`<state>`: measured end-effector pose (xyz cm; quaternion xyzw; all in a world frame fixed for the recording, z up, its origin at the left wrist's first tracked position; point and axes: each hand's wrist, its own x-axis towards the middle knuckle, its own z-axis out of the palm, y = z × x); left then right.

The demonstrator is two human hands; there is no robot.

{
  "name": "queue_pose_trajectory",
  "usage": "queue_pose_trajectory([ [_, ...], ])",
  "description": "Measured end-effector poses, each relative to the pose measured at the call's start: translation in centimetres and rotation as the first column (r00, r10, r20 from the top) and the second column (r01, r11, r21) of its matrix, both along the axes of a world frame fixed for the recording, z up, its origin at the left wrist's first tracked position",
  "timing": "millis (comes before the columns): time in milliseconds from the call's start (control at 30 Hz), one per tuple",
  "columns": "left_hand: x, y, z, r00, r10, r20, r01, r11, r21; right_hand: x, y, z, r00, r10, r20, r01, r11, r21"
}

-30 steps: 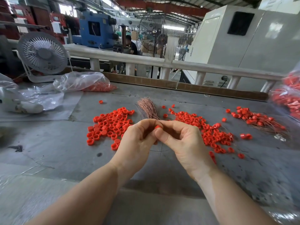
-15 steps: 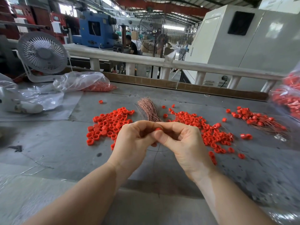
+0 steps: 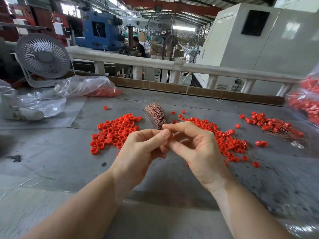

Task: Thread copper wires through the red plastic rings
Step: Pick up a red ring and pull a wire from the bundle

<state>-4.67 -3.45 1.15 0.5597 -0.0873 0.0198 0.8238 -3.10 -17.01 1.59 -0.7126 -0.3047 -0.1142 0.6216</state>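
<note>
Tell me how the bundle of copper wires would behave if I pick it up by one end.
The copper wire bundle would probably sag: its strands look hair-thin. It likely splays, since its far end already fans out. It seems light.

Two hands work above the table: one left hand [image 3: 138, 152] and one right hand [image 3: 200, 149]. One bundle of copper wires [image 3: 156, 116] lies there. Red rings sit in three loose heaps, too many to count: left heap [image 3: 114, 130], middle heap [image 3: 222, 138], right heap [image 3: 272, 123]. Two fans stand: a desk fan [image 3: 43, 56] and a pedestal fan [image 3: 170, 37].
</note>
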Motion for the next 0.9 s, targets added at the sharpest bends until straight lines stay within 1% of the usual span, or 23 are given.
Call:
queue_pose_trajectory([
  [67, -0.07, 0.08, 0.06, 1.000, 0.017, 0.001, -0.017, 1.000, 0.012, 0.02, 0.02, -0.03, 1.000, -0.022, 0.019, 0.022, 1.000, -0.011],
  [167, -0.18, 0.06, 0.08, 1.000, 0.019, 0.017, -0.019, 1.000, 0.020, 0.12, -0.03, -0.02, 0.999, -0.035, -0.002, 0.035, 0.999, 0.014],
  [300, -0.34, 0.20, 0.26, 1.000, -0.022, 0.023, 0.022, 1.000, -0.017, 0.16, -0.07, 0.03, 0.993, 0.036, -0.113, -0.019, 0.989, 0.149],
  [367, -0.34, 0.24, 0.25, 0.999, -0.035, 0.033, 0.035, 0.999, -0.016, 0.28, -0.08, -0.04, 0.990, 0.053, -0.131, -0.029, 0.983, 0.179],
  [467, -0.35, 0.20, 0.15, 0.997, -0.028, 0.070, 0.028, 1.000, 0.004, 0.46, -0.10, -0.10, 0.992, 0.033, -0.124, -0.012, 0.986, 0.165],
  [667, -0.32, 0.06, 0.23, 0.993, 0.031, 0.112, -0.036, 0.999, 0.039, 0.45, -0.09, 0.00, 0.995, 0.035, -0.091, -0.020, 0.987, 0.158],
  [900, -0.26, -0.08, 0.21, 0.988, 0.082, 0.134, -0.092, 0.993, 0.070, 0.22, -0.24, 0.22, 0.997, -0.073, 0.039, 0.071, 0.997, 0.036],
])
